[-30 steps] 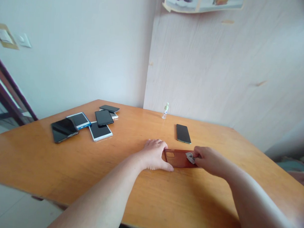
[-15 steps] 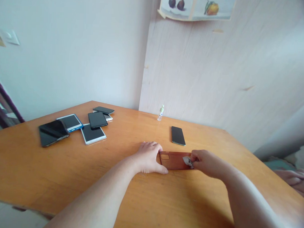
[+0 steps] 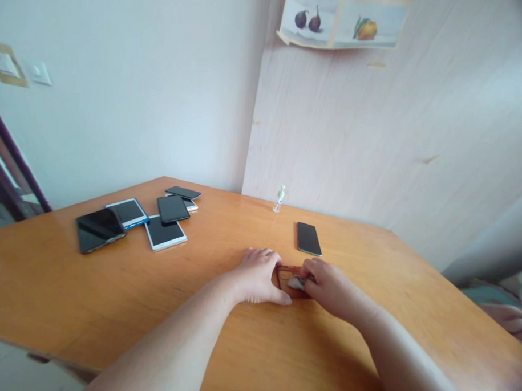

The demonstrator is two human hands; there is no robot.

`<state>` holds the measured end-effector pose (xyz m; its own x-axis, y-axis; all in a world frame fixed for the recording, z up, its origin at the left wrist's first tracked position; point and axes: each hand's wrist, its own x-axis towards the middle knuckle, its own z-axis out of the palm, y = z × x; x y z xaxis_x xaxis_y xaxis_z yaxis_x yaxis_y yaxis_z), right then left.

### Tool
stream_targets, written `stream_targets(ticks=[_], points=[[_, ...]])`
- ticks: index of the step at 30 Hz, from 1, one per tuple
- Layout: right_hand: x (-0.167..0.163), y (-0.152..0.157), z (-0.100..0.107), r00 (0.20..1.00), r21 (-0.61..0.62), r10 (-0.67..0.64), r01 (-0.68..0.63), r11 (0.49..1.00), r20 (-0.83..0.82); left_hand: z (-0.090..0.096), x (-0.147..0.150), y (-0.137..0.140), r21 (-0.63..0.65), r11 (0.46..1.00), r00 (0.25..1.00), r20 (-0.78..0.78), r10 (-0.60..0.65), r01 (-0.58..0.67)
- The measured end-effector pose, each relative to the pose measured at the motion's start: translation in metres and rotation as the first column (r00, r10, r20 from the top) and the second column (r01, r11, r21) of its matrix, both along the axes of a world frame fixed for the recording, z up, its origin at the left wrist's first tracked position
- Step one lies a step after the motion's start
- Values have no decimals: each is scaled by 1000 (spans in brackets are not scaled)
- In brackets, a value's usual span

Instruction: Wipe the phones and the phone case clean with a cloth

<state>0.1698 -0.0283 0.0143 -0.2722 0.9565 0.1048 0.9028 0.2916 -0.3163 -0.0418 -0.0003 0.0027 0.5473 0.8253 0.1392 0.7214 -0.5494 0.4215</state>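
A reddish-brown, see-through phone case (image 3: 298, 293) lies on the wooden table (image 3: 225, 228) in front of me. My left hand (image 3: 263, 278) grips its left end, thumb along the near edge and fingers at the far edge. In my right hand (image 3: 324, 283) a small greyish-white cloth (image 3: 296, 283) is pinched, pressed on the case near its camera cutout. The right end of the case is hidden behind my right hand. Just beyond the case lies a phone (image 3: 309, 239) with a dark screen.
At the left are several devices: a dark tablet (image 3: 99, 230), a blue-edged tablet (image 3: 134, 211), a white tablet (image 3: 166, 235) and a black phone (image 3: 173, 209) overlapping it. A small bottle (image 3: 279, 199) stands near the wall. Fruit pictures (image 3: 344, 21) hang above.
My right hand has slid the cloth leftward along the case, from its right end toward the camera cutout. The left hand keeps its grip. The view has shifted slightly.
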Motion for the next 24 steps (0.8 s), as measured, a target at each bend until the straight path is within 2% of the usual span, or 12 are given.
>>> stream_targets(ticks=[3,6,10,13,16,18,20,24], points=[[34,12,-1,973,-9,-191,193,981,132,0,-1,0,7,1000,1000,-10,-14,14],[44,18,-5,965,22,-227,226,974,131,0,-1,0,13,1000,1000,-16,-19,20],[5,13,-10,999,103,-29,34,994,-45,-1,1,0,19,1000,1000,-5,-4,4],[-32,7,-12,971,120,152,-131,984,-183,-2,2,0,23,1000,1000,3,13,-13],[-44,8,-12,944,120,244,-222,968,-224,-3,3,1,27,999,1000,0,18,-18],[-32,13,-12,970,121,185,-166,979,-160,-3,2,1,28,999,1000,-4,15,-15],[-9,21,-12,998,117,39,-33,993,-50,-3,1,1,28,1000,1000,-4,7,-7],[37,30,-11,959,94,-263,253,963,107,-2,0,1,14,1000,1000,0,-8,8]])
